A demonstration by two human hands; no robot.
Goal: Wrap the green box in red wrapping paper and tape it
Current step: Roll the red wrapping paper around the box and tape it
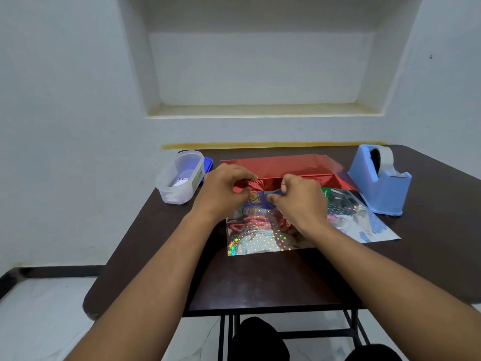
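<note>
Shiny red wrapping paper (pixel 281 165) is folded up over the far side of the box in the middle of the dark table (pixel 260 280). Only a small green corner of the box (pixel 324 193) shows to the right of my right hand. The paper's silvery holographic inner side (pixel 257 238) lies flat toward me. My left hand (pixel 223 190) pinches the crumpled red paper edge on top of the box. My right hand (pixel 299 198) is curled beside it and pinches the same edge. No tape is visible on the paper.
A light blue tape dispenser (pixel 380 178) stands at the right rear of the table. A clear plastic tub (pixel 182 177) with a blue lid (pixel 208 165) behind it sits at the left rear. The table stands against a white wall with a recessed niche.
</note>
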